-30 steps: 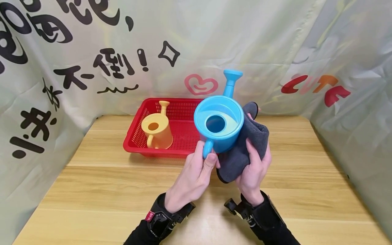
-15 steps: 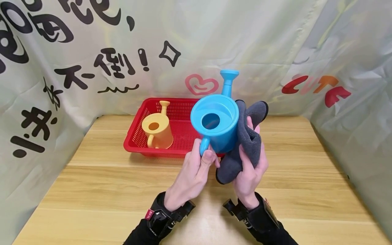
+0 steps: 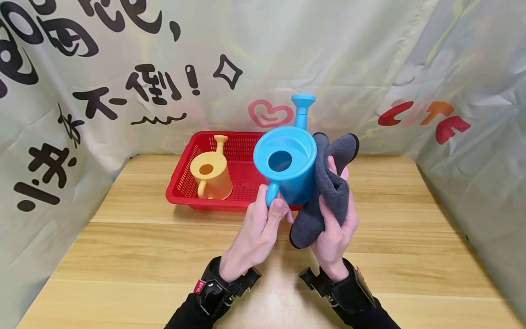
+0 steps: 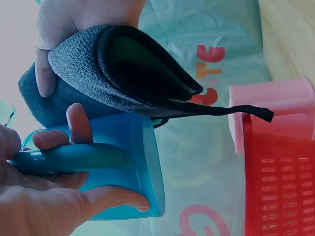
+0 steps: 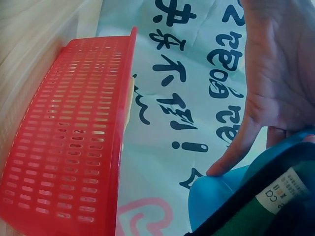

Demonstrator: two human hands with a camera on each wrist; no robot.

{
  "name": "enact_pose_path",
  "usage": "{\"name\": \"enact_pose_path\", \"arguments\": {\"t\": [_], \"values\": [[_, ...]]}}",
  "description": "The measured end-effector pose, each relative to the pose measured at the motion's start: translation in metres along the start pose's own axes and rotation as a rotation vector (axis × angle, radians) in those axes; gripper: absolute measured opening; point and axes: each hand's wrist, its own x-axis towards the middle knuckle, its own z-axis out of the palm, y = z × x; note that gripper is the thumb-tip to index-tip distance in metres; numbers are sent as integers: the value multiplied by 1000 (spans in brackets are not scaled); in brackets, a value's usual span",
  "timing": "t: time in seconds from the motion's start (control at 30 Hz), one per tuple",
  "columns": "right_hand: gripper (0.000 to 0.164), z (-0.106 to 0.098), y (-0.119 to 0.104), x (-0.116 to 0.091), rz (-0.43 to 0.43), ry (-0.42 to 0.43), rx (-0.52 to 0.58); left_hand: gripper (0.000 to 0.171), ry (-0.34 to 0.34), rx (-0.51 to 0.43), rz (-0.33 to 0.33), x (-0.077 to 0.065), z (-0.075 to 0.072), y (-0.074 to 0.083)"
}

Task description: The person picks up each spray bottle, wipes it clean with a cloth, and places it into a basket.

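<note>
A blue toy watering can [image 3: 302, 183] is held up in front of the basket, its spout toward the back wall. My left hand [image 3: 255, 240] grips its handle; in the left wrist view fingers pass through the handle loop and the thumb [image 4: 115, 196] lies along the can's side. On the can's right, my right hand [image 3: 334, 237] holds a folded dark grey cloth [image 3: 310, 224] against the wall of the can. In the right wrist view the cloth's white label [image 5: 281, 191] shows. The can's underside is hidden in the head view.
Behind the can, a red perforated basket [image 3: 176, 200] stands on the wooden table [image 3: 144, 260]. A yellow toy watering can [image 3: 219, 183] stands in its left part. The left wrist view shows a pink object [image 4: 280, 98] at the basket. Printed fabric [image 3: 349, 59] surrounds the table.
The blue watering can and both hands have shifted slightly left. The cloth has folded differently, its upper end now sticking up to the right. Both hands keep their holds.
</note>
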Motion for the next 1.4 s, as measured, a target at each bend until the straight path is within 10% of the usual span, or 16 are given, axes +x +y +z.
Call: {"name": "enact_pose_path", "arguments": {"t": [0.73,1.4], "values": [[42,-3,-3,4,156,38,105,25,41,-55,-24,2,-7,-3],[25,-14,-8,16,352,213,218,46,347,-262,-62,13,-35,-9]]}}
